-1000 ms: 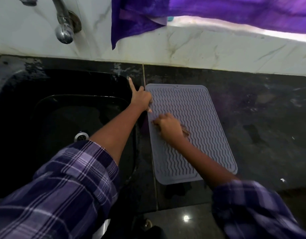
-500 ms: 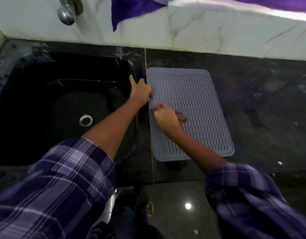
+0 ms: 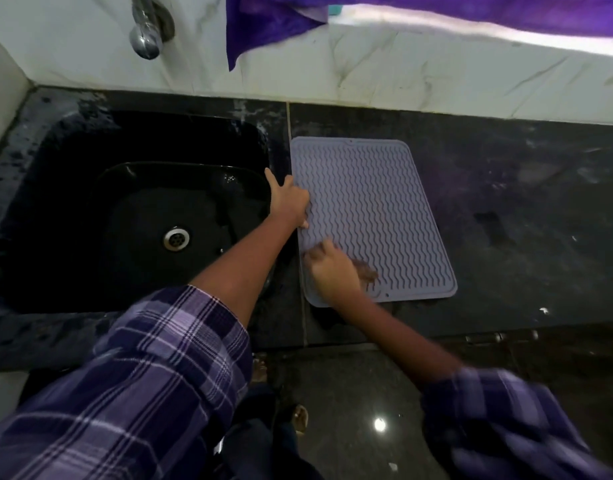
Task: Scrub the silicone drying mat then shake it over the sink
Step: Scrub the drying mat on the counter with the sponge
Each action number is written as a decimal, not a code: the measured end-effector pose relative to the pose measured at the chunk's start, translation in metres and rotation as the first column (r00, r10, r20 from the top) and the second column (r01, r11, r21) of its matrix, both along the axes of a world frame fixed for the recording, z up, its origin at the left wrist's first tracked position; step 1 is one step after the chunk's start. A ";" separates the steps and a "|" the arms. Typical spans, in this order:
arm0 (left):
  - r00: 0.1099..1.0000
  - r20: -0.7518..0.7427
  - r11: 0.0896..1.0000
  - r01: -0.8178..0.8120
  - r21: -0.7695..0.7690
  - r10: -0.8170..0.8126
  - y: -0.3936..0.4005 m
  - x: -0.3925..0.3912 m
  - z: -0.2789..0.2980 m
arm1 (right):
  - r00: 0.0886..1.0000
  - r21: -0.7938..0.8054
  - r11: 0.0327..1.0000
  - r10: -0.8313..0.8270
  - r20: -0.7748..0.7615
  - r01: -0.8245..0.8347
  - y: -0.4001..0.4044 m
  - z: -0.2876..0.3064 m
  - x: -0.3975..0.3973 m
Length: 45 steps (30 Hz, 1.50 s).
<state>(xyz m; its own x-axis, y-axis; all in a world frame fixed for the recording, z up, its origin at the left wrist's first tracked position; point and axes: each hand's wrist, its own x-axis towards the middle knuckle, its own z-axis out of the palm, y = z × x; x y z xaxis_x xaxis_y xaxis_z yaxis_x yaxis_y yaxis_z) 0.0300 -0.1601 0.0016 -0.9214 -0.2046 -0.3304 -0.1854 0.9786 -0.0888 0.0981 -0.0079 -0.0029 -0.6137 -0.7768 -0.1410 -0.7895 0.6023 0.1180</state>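
— What differed from half a second before?

— We saw our right hand [image 3: 334, 271] had slid nearer the mat's near-left corner, its fingers curled round a brownish scrubber [image 3: 365, 271] pressed on the ridges. Our left hand [image 3: 288, 202] stayed at the left edge, gripping it, index finger out over the sink.

— And the big things?

— The dark bench [image 3: 512, 216] carried the grey silicone drying mat [image 3: 371, 209], flat, just beside the black sink [image 3: 90, 209]. The sink held only wet sheen and its metal drain [image 3: 176, 238]. Behind stood a white marble wall [image 3: 402, 71], a purple cloth [image 3: 263, 26] draped over it, a tap [image 3: 146, 32] above the sink.
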 end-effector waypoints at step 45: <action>0.996 0.089 0.990 0.039 -0.136 -0.027 -0.065 -0.111 0.011 | 0.990 0.029 0.993 -0.112 -0.084 0.115 -0.119 -0.007 -0.252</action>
<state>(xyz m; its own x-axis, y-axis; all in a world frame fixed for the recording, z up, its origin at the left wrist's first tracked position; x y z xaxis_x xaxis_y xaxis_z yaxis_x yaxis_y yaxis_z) -0.0811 -0.2248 0.0126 -0.8974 -0.2235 -0.3803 -0.1390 0.9615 -0.2369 -0.1540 -0.1268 -0.0097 -0.7084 -0.6970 -0.1113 -0.7029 0.6822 0.2015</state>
